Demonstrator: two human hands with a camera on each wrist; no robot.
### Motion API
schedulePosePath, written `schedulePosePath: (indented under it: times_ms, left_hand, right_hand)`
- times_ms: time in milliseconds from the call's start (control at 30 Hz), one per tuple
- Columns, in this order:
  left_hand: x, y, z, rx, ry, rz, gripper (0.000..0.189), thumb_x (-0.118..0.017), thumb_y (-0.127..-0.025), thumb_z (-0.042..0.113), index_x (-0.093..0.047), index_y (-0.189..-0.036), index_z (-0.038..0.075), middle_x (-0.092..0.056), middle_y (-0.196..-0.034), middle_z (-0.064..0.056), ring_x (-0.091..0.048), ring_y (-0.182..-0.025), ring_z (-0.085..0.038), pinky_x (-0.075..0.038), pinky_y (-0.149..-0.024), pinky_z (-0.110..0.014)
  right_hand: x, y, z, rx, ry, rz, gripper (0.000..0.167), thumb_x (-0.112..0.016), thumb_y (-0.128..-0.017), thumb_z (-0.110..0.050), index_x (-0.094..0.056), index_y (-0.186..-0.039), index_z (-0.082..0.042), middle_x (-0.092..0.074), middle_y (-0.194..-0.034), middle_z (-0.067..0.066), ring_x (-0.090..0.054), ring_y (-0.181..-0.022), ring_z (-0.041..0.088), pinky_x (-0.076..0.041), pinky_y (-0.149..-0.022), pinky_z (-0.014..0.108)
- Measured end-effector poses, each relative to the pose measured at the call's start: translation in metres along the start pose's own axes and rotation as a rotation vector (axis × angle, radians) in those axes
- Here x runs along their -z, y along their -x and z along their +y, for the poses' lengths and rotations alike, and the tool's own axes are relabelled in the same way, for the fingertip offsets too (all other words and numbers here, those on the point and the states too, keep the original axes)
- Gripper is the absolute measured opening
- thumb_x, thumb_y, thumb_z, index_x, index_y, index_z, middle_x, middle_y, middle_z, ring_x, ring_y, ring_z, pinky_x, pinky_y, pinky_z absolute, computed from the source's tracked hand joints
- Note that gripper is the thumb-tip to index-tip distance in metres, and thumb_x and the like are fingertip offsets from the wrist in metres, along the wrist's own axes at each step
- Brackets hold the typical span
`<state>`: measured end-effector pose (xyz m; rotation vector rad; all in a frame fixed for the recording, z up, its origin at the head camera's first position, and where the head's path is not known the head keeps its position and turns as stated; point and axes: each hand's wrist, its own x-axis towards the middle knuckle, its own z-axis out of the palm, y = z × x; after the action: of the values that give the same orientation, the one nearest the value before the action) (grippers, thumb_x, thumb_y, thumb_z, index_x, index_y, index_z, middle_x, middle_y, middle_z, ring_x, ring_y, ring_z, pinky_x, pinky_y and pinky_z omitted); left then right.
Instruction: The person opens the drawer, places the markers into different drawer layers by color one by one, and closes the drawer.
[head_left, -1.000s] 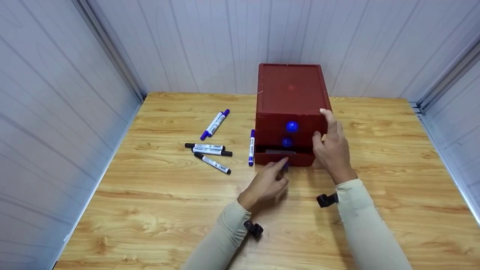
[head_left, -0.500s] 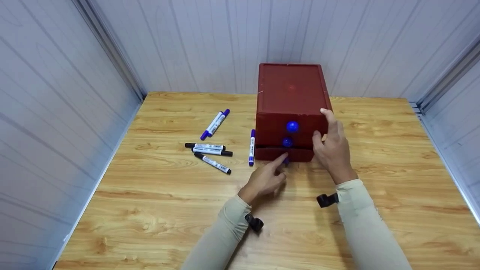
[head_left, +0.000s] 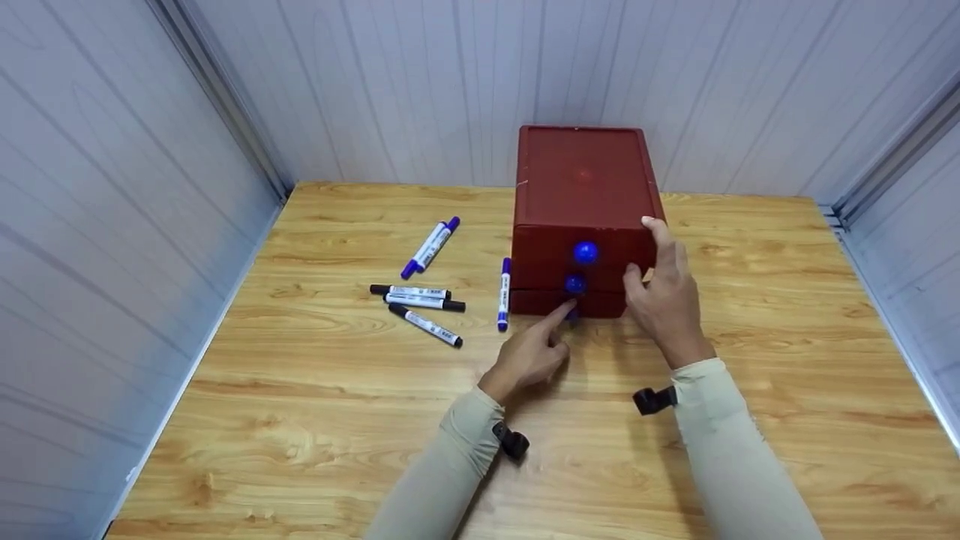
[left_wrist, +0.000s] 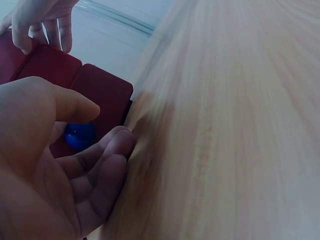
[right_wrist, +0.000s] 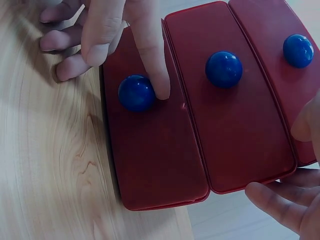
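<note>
Red 3-drawer box [head_left: 585, 191] sits on the far part of the wood table [head_left: 285, 442], right of the middle. The right hand [head_left: 667, 304] holds its right front corner, thumb on the front and fingers on the side. The left hand [head_left: 529, 355] grasps nothing; its straight pointing finger touches the bottom drawer [right_wrist: 155, 155], just by the blue knob [right_wrist: 136, 93]. To the left lie 3 black-capped markers [head_left: 426, 326] and 3 blue-capped markers [head_left: 504, 295], 1 just beside the box.
</note>
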<state>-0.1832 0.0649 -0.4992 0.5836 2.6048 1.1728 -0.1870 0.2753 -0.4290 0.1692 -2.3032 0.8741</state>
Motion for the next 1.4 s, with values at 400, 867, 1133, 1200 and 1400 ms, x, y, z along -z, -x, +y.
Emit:
schedulePosePath:
  times_ms: [400, 867, 1133, 1200, 1400]
  left_hand:
    - [-0.004, -0.003, 0.002, 0.021, -0.116, 0.063, 0.072, -0.061, -0.086, 0.023, -0.035, -0.151, 0.039, -0.057, -0.075, 0.014, -0.055, -0.064, -0.011, -0.044, -0.053, -0.032]
    - [-0.006, -0.005, 0.003, 0.045, 0.182, 0.108, 0.058, -0.059, -0.091, 0.019, -0.047, -0.146, 0.033, -0.061, -0.077, 0.007, -0.052, -0.049, -0.009, -0.045, -0.051, -0.029]
    - [-0.011, -0.010, 0.005, -0.059, 0.463, 0.304, 0.041, -0.060, -0.091, 0.005, -0.064, -0.130, 0.017, -0.069, -0.098, -0.003, -0.059, -0.075, -0.008, -0.050, -0.068, -0.026]
    - [-0.009, -0.011, 0.006, -0.099, 0.523, 0.349, 0.042, -0.059, -0.090, 0.002, -0.063, -0.129, 0.015, -0.070, -0.104, -0.008, -0.062, -0.077, -0.011, -0.052, -0.068, -0.028]
    - [0.000, -0.014, 0.014, -0.173, 0.616, 0.379, 0.049, -0.058, -0.090, -0.002, -0.059, -0.134, 0.019, -0.066, -0.118, -0.005, -0.070, -0.078, -0.022, -0.055, -0.064, -0.031]
  right_hand:
    - [-0.001, 0.000, -0.001, -0.011, 0.006, -0.009, 0.071, -0.061, -0.089, -0.002, -0.035, -0.150, -0.028, -0.054, -0.114, 0.022, -0.035, -0.059, 0.020, -0.033, -0.050, 0.038]
    - [-0.002, 0.001, -0.003, -0.016, 0.002, -0.021, 0.070, -0.061, -0.090, -0.004, -0.034, -0.150, -0.028, -0.053, -0.118, 0.024, -0.035, -0.057, 0.023, -0.034, -0.049, 0.039]
    - [-0.003, -0.001, -0.004, -0.017, 0.000, -0.013, 0.070, -0.061, -0.089, -0.005, -0.035, -0.150, -0.028, -0.053, -0.113, 0.024, -0.038, -0.059, 0.024, -0.035, -0.051, 0.039]
    - [-0.002, -0.001, -0.005, -0.020, -0.003, -0.009, 0.070, -0.062, -0.089, -0.005, -0.035, -0.149, -0.028, -0.052, -0.111, 0.023, -0.038, -0.059, 0.023, -0.036, -0.051, 0.039]
    - [0.001, -0.002, -0.005, -0.033, 0.006, -0.010, 0.069, -0.063, -0.089, -0.006, -0.035, -0.149, -0.029, -0.052, -0.111, 0.024, -0.044, -0.063, 0.028, -0.039, -0.053, 0.041]
